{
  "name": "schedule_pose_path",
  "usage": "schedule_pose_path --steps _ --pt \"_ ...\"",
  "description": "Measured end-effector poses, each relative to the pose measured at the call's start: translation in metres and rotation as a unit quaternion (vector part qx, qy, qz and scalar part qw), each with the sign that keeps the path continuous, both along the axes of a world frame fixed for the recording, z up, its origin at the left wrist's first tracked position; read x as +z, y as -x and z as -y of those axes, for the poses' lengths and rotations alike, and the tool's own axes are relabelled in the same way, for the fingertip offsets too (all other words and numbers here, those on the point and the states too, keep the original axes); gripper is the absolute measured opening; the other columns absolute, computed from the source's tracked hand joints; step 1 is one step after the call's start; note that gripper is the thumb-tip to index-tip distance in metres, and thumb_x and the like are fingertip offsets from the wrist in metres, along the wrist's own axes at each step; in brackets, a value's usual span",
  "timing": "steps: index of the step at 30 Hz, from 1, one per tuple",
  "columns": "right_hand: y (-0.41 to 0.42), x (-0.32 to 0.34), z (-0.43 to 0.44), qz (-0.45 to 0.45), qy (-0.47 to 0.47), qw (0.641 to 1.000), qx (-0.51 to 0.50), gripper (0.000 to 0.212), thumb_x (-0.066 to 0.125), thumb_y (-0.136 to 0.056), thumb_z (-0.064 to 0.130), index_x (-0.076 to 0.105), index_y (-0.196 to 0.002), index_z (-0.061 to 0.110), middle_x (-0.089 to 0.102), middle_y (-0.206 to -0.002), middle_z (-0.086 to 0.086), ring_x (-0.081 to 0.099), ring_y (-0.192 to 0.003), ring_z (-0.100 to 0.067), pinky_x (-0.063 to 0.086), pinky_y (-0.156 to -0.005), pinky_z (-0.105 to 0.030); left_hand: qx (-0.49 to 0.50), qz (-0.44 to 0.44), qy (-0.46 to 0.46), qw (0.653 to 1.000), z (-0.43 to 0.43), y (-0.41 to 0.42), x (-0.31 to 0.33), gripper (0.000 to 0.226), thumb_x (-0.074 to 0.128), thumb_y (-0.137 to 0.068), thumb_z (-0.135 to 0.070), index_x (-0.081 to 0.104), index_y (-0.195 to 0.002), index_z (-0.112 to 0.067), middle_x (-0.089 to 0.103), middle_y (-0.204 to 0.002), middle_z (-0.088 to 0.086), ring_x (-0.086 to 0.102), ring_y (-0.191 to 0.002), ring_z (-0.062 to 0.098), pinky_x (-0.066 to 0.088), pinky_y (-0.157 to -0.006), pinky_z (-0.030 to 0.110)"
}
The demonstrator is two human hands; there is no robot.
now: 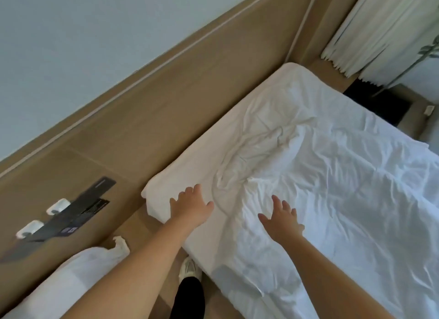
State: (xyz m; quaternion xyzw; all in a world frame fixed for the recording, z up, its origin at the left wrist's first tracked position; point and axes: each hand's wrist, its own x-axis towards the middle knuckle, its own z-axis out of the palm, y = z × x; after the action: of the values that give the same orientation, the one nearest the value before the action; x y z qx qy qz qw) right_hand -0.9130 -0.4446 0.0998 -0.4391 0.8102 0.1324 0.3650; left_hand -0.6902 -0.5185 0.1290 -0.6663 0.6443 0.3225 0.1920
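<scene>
Head view: my left hand [191, 205] and right hand [281, 220], both spread wide, reach the wrinkled white fabric sheet [332, 164] at the near corner of the bed [156, 195]; uneven sweeping could bunch its creases.

The person is wearing black trousers [188, 297] and, probably, a pale trainer [188, 268], blurred here; arms are showing bare down to the left hand [190, 208] and right hand [282, 220].
</scene>
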Motion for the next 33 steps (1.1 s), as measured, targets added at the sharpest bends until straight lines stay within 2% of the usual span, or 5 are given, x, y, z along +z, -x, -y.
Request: schedule_pose_path --steps 9,17,24,29,33 --pt "0.011 -0.254 0.051 -0.002 -0.048 0.984 -0.169 0.112 0.070 -0.077 0.059 -0.011 -0.151 0.038 -0.001 -0.159 -0.012 0.011 -0.143 -0.048 0.029 -0.107 -0.065 0.289 -0.179 -0.172 0.925 0.080 0.058 -0.285 0.075 0.068 -0.081 -0.045 0.036 -0.139 -0.011 0.050 -0.137 0.010 0.051 -0.123 0.029 0.043 -0.087 0.032" --pt "0.046 -0.292 0.037 -0.074 0.093 0.986 -0.119 0.009 0.047 -0.087 0.012 0.055 -0.089 0.017 0.064 -0.093 -0.010 0.062 -0.091 -0.034 0.045 -0.071 -0.035 0.397 -0.251 -0.025 0.882 0.066 0.110 -0.336 0.010 0.049 -0.090 -0.015 0.051 -0.099 -0.011 0.061 -0.101 0.012 0.061 -0.101 0.034 0.049 -0.086 0.036" --pt "0.066 -0.192 0.081 -0.053 0.122 0.987 -0.092 0.019 0.041 -0.083 0.005 0.043 -0.066 0.015 0.052 -0.072 -0.005 0.051 -0.072 -0.030 0.028 -0.050 -0.027 0.093 -0.075 0.201 0.972 0.204 0.054 -0.187 0.031 0.047 -0.094 -0.022 0.052 -0.118 -0.004 0.057 -0.121 0.023 0.055 -0.110 0.042 0.044 -0.083 0.040" --pt "0.067 -0.182 0.089 -0.009 0.131 0.985 -0.109 0.014 0.049 -0.084 0.008 0.058 -0.090 0.018 0.064 -0.089 -0.007 0.058 -0.085 -0.033 0.043 -0.064 -0.030 -0.215 0.154 0.345 0.901 0.250 0.010 -0.166 0.040 0.046 -0.096 -0.010 0.035 -0.134 -0.004 0.049 -0.122 0.025 0.053 -0.104 0.042 0.043 -0.080 0.044" --pt "0.016 -0.223 0.050 0.166 0.070 0.979 -0.091 0.074 0.071 -0.079 0.027 0.035 -0.144 0.021 0.049 -0.138 -0.006 0.050 -0.125 -0.029 0.041 -0.096 -0.032 -0.400 0.118 0.265 0.869 0.166 0.016 -0.213 0.036 0.046 -0.092 -0.018 0.044 -0.127 -0.014 0.050 -0.119 0.010 0.049 -0.106 0.030 0.039 -0.086 0.041"
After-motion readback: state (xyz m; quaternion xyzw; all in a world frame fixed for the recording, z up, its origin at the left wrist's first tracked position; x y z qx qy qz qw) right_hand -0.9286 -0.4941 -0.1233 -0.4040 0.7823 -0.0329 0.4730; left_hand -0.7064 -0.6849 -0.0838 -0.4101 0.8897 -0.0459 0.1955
